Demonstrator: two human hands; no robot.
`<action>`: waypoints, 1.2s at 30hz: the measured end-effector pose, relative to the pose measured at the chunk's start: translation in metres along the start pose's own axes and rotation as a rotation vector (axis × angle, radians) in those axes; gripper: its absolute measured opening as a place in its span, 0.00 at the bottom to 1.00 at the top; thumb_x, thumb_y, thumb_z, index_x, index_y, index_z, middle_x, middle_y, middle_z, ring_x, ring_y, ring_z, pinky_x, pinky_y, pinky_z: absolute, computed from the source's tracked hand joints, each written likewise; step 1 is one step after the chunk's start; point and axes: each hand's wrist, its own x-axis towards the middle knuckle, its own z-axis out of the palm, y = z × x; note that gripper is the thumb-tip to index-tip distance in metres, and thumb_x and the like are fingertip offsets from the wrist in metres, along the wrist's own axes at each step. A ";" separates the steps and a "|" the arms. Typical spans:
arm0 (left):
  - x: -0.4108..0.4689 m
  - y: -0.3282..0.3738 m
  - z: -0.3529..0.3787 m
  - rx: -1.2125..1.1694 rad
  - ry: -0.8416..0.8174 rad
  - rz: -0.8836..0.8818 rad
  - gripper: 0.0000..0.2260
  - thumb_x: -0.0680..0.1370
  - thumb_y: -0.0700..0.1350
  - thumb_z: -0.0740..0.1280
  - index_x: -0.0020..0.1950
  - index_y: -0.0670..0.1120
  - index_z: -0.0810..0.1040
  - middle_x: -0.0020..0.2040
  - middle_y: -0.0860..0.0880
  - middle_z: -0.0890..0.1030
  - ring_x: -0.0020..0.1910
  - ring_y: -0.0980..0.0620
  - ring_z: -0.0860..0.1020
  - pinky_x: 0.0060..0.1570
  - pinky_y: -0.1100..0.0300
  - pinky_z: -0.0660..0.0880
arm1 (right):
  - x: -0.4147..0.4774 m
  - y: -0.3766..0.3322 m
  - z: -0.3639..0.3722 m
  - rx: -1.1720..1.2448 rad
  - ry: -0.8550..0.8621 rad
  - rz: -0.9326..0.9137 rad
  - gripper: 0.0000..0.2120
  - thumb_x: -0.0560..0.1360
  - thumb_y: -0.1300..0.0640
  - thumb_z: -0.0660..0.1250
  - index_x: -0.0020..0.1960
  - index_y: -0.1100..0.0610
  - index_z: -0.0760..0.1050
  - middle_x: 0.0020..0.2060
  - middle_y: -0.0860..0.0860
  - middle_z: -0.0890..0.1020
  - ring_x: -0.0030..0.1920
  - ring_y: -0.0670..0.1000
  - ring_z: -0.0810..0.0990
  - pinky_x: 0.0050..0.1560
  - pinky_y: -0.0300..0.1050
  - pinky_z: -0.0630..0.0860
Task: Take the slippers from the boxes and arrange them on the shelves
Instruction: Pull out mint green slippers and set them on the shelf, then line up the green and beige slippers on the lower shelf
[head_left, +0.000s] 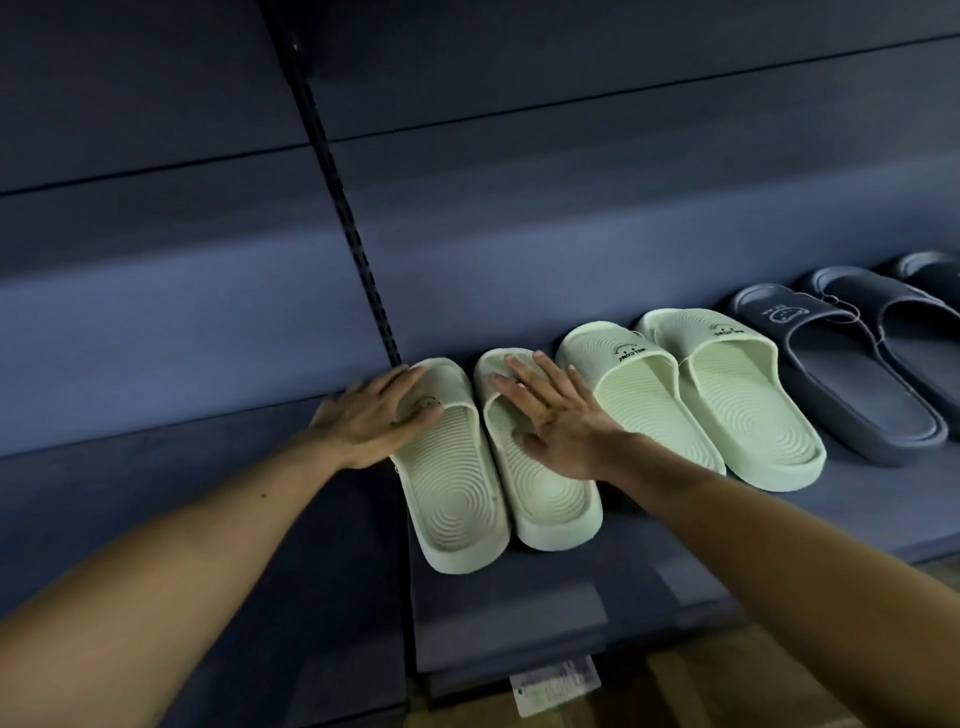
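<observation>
A pale green slipper (451, 501) lies on the dark blue shelf (649, 582), toe towards the back wall, with its mate (545, 501) close beside it on the right. My left hand (371, 422) rests flat on the strap of the left slipper, fingers spread. My right hand (563, 415) lies flat on the strap of the right slipper, fingers apart. Neither hand is closed around a slipper. Another pale green pair (691, 400) stands just to the right, side by side.
Dark blue slippers (841, 384) continue the row to the right edge. A slotted metal upright (358, 234) runs down the back wall to the left slipper's toe. A white price label (556, 680) hangs on the shelf's front edge. Left of the upright is another shelf section.
</observation>
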 end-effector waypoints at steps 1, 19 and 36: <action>-0.001 0.008 -0.002 0.019 0.053 0.020 0.30 0.76 0.67 0.46 0.76 0.59 0.44 0.77 0.57 0.48 0.76 0.50 0.51 0.72 0.48 0.53 | -0.007 0.006 -0.006 0.005 -0.013 0.004 0.33 0.79 0.52 0.56 0.76 0.46 0.39 0.76 0.45 0.39 0.76 0.52 0.36 0.74 0.52 0.38; -0.045 0.429 -0.109 -0.361 0.315 1.044 0.15 0.78 0.44 0.63 0.64 0.45 0.73 0.59 0.46 0.78 0.58 0.47 0.76 0.55 0.61 0.66 | -0.316 0.157 -0.258 0.101 0.048 0.563 0.19 0.78 0.58 0.60 0.67 0.45 0.69 0.64 0.43 0.73 0.63 0.43 0.70 0.60 0.29 0.60; -0.177 0.754 -0.149 0.098 0.058 1.366 0.14 0.81 0.49 0.57 0.66 0.51 0.70 0.61 0.50 0.76 0.54 0.53 0.73 0.50 0.62 0.69 | -0.605 0.252 -0.279 0.438 0.102 1.151 0.19 0.79 0.56 0.58 0.69 0.47 0.65 0.67 0.46 0.70 0.63 0.45 0.70 0.60 0.39 0.66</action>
